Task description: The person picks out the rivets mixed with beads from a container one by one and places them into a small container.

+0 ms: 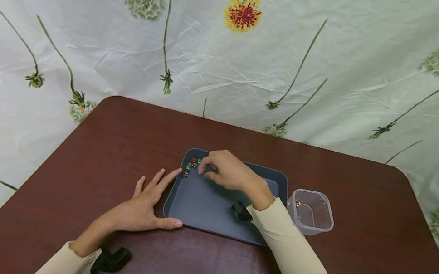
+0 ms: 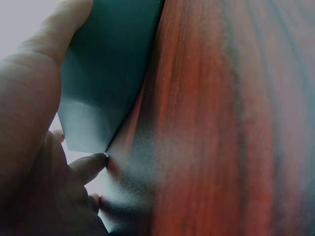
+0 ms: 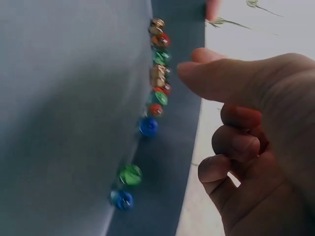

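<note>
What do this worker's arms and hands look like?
The left hand and right hand are human and bare, with no gloves visible. The sleeves are long and cream. Small, rounded black devices sit near their ends; no cables show.

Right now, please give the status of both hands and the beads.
Left fingers at the tray edge; right fingers above the tray, nothing visible between them; beads lined along tray wall; no obstruction seen.

Free room above the tray (image 1: 202, 208) between two obstacles: left hand (image 1: 138, 212) and right sleeve (image 1: 293, 251).
</note>
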The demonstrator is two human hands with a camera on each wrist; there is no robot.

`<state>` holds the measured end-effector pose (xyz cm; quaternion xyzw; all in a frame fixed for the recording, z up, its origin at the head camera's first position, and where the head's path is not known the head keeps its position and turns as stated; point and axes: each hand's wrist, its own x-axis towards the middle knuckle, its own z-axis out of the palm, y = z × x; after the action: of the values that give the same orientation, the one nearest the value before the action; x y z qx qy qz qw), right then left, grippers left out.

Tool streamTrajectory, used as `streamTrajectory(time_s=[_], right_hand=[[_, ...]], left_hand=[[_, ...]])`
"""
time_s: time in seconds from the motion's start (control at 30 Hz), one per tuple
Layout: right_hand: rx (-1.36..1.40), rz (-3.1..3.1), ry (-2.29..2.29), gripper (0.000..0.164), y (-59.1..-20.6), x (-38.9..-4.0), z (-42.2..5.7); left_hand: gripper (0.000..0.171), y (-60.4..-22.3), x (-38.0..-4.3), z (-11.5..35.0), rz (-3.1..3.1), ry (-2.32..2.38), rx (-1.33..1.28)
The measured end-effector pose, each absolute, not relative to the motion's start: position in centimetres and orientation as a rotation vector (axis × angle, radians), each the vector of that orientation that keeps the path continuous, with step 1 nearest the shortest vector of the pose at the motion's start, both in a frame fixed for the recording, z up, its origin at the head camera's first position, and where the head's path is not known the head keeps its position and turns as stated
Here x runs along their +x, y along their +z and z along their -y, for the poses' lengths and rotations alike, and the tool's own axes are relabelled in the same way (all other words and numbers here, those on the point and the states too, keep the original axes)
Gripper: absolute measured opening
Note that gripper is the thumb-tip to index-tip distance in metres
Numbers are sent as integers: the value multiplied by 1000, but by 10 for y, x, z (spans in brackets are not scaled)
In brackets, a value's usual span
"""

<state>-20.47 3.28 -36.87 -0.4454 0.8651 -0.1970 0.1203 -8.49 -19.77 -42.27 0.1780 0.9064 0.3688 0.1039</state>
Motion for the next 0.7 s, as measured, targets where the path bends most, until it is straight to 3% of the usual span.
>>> streamTrajectory(time_s=[0.7], right_hand=[[-1295, -2504, -508, 14, -386, -212, 4]], left_hand=[[107, -424, -83, 198, -2669, 1091, 521]])
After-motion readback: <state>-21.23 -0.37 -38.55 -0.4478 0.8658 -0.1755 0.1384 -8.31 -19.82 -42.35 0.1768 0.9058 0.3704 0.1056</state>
